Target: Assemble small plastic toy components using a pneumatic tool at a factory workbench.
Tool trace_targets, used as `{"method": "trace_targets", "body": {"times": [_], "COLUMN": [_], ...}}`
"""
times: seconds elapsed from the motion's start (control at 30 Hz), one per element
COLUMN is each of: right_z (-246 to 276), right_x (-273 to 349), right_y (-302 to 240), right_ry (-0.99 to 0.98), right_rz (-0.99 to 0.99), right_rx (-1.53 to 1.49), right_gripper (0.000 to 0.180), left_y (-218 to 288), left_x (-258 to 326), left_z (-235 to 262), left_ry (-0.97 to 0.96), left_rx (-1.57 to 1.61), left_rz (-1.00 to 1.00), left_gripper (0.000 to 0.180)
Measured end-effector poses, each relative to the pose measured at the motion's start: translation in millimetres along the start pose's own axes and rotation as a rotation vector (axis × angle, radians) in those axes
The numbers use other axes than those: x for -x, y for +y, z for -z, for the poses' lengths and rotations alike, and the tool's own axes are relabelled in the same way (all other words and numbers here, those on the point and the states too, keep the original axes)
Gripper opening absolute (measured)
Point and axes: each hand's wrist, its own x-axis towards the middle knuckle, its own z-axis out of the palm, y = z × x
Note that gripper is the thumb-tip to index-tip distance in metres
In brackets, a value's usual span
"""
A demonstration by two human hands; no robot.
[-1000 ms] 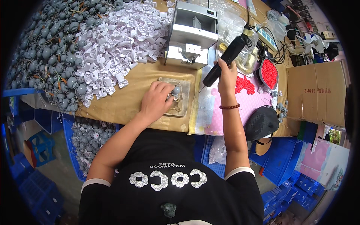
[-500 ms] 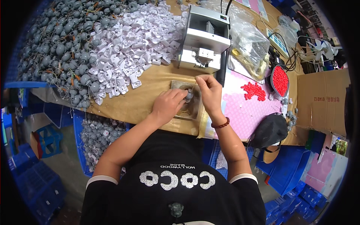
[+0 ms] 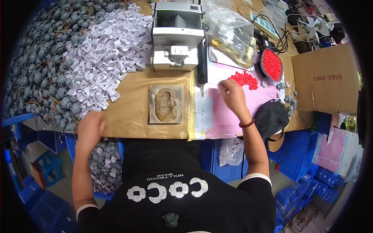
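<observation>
Grey parts filled a blue crate below and right of the left hand, which hung blurred, well apart from the right hand (I couldn't tell whether either held anything). Between the 2 lay a tan mould; just beyond the right hand, red pieces; to its left, a black screwdriver.

On your brown-topped bench, the recessed mould lies flat near the front edge. From it, you have the grey-and-white machine at twelve o'clock, white parts heaped between ten and eleven, grey round parts piled at ten, and the pink sheet spread at three.
</observation>
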Motion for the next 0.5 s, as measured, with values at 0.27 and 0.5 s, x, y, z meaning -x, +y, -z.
{"method": "trace_targets", "body": {"times": [0.27, 0.5], "right_z": [9, -2], "right_x": [2, 0], "right_y": [58, 61], "right_ry": [-0.030, 0.081], "right_rz": [0.064, 0.108], "right_rx": [0.480, 0.344], "right_gripper": [0.017, 0.014], "left_y": [7, 30], "left_x": [-67, -84], "left_z": [-68, -70], "left_ry": [0.313, 0.360], "left_rx": [-0.063, 0.027], "left_rz": [-0.053, -0.113], "left_gripper": [0.020, 0.018]}}
